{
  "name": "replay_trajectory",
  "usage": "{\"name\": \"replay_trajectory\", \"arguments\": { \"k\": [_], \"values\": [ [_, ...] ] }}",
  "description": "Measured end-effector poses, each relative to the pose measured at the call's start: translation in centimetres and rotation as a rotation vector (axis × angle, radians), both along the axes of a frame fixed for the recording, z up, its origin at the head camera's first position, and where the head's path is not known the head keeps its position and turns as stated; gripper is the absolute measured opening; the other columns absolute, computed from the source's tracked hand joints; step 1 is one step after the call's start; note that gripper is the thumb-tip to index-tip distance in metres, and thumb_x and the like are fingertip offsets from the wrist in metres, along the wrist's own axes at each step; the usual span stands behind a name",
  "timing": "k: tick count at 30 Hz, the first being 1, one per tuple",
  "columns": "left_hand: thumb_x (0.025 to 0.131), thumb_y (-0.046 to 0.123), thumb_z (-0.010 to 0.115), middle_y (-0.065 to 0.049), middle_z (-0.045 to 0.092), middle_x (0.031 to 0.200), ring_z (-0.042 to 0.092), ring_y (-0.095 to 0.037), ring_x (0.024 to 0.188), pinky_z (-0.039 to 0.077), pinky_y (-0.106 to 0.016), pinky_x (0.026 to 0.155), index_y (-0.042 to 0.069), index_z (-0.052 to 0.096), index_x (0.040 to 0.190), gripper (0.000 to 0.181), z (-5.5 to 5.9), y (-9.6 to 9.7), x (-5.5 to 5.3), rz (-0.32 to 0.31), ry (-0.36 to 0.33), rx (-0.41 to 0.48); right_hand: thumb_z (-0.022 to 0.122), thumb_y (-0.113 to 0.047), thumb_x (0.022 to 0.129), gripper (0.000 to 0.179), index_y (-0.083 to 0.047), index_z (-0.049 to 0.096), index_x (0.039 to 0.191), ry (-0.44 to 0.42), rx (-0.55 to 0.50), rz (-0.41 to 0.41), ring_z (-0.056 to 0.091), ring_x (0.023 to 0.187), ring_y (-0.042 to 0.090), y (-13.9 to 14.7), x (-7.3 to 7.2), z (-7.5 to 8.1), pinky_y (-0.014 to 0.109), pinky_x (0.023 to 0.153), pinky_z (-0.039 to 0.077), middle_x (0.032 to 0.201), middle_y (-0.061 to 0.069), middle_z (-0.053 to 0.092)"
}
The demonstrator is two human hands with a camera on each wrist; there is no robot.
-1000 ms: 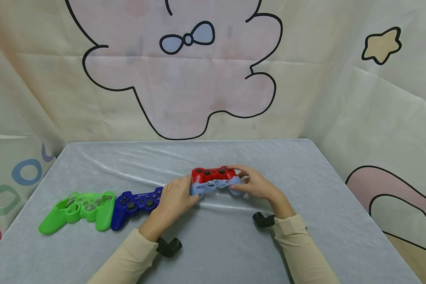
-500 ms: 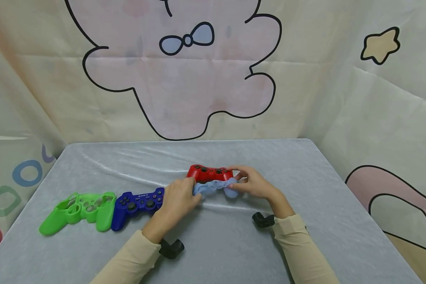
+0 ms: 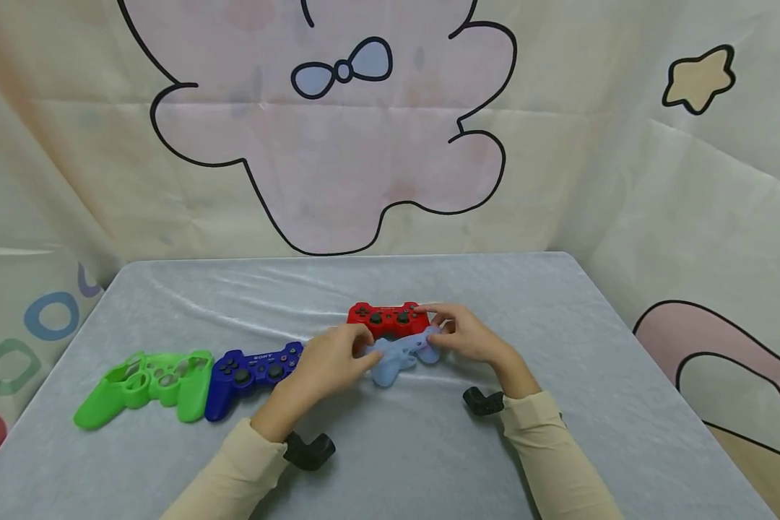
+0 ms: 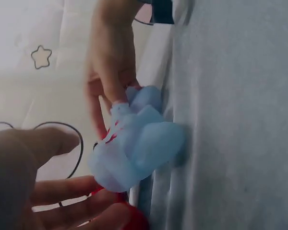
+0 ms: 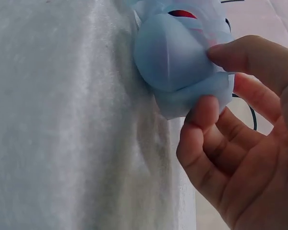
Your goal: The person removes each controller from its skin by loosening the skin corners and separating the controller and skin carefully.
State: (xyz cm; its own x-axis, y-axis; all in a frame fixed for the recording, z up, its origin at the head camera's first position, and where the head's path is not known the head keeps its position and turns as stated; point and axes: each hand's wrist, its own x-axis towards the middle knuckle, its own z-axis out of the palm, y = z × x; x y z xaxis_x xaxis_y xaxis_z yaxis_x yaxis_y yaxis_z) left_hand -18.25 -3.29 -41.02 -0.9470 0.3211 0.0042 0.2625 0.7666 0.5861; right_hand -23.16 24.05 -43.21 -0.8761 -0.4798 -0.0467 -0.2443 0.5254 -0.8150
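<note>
A light-blue translucent silicone controller cover point(image 3: 393, 357) bunches at the near side of a red game controller point(image 3: 380, 315). My right hand point(image 3: 466, 338) pinches the cover's right end between thumb and fingers; the right wrist view shows this grip on the cover point(image 5: 175, 55) up close. The left hand point(image 3: 333, 362) is at the left end. In the left wrist view its thumb point(image 4: 55, 143) stands apart from the fingers, and the cover point(image 4: 153, 143) lies just beyond them, unpinched. Those fingertips are beside the red controller point(image 4: 134, 218), mostly hidden there; contact cannot be told.
To the left on the grey cloth-covered table point(image 3: 403, 462) lie a blue Sony controller point(image 3: 250, 372), partly behind the left hand, and a green silicone controller cover point(image 3: 162, 379). A printed curtain point(image 3: 572, 144) hangs behind the table.
My left hand has let go of the light-blue cover, whose left part now spreads toward the near side. The red controller tipped back, then forward again. The right hand keeps its pinch.
</note>
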Motion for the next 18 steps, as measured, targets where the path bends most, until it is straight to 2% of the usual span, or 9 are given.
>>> {"name": "replay_trajectory", "arguments": {
  "k": [2,4,6,8,11,15,18],
  "values": [
    [0.092,0.033,0.073,0.001,0.065,0.085,0.054,-0.014,0.073,0.044,-0.030,0.063,0.015,0.071,0.100,0.020,0.1,-0.2,-0.2,0.041,0.018,0.035,0.067,0.003,0.090,0.053,-0.004,0.056,0.142,-0.002,0.007,-0.004,0.054,0.064,0.017,0.0,0.0,0.0,0.024,0.061,0.047,0.098,0.017,0.061],
    [0.094,0.029,0.071,-0.003,0.067,0.094,0.057,-0.017,0.078,0.048,-0.034,0.067,0.013,0.070,0.105,0.020,-0.1,-0.3,-0.3,0.077,0.039,0.062,0.067,0.002,0.090,0.053,-0.005,0.056,0.142,-0.010,0.011,-0.003,0.053,0.063,0.016,0.0,0.0,0.0,0.024,0.061,0.047,0.098,0.017,0.060],
    [0.096,0.025,0.068,-0.008,0.067,0.110,0.062,-0.021,0.090,0.054,-0.039,0.077,0.011,0.067,0.117,0.025,-0.4,-0.3,-0.5,0.099,0.063,0.071,0.067,0.001,0.090,0.053,-0.005,0.056,0.142,-0.016,0.014,0.000,0.053,0.063,0.016,0.0,0.0,0.1,0.024,0.061,0.047,0.098,0.017,0.060],
    [0.097,0.021,0.067,-0.015,0.063,0.125,0.065,-0.028,0.104,0.055,-0.046,0.090,0.008,0.062,0.128,0.033,-0.7,-0.3,-0.6,0.107,0.079,0.080,0.068,0.001,0.090,0.054,-0.006,0.055,0.142,-0.018,0.012,0.003,0.053,0.063,0.015,0.0,0.1,0.2,0.024,0.061,0.047,0.098,0.017,0.060],
    [0.097,0.016,0.067,-0.021,0.060,0.132,0.064,-0.034,0.114,0.052,-0.051,0.099,0.006,0.053,0.138,0.044,-1.1,-0.4,-0.7,0.101,0.086,0.073,0.067,0.000,0.091,0.054,-0.007,0.054,0.143,-0.026,0.009,0.005,0.053,0.062,0.014,0.0,0.1,0.2,0.024,0.060,0.047,0.098,0.016,0.059],
    [0.095,0.012,0.069,-0.023,0.068,0.123,0.067,-0.035,0.104,0.053,-0.051,0.092,0.004,0.045,0.143,0.055,-1.7,-0.6,-0.8,0.071,0.077,0.045,0.068,-0.001,0.091,0.057,-0.007,0.049,0.145,-0.042,0.000,0.001,0.051,0.061,0.013,0.0,0.1,0.1,0.024,0.058,0.046,0.099,0.015,0.056],
    [0.093,0.011,0.071,-0.025,0.070,0.118,0.069,-0.034,0.096,0.055,-0.050,0.085,0.004,0.039,0.147,0.063,-2.2,-0.6,-0.9,0.051,0.083,0.039,0.069,-0.003,0.091,0.053,-0.004,0.045,0.138,-0.055,-0.005,-0.026,0.049,0.061,0.014,0.1,0.1,-0.1,0.024,0.059,0.045,0.101,0.016,0.055]
  ]
}}
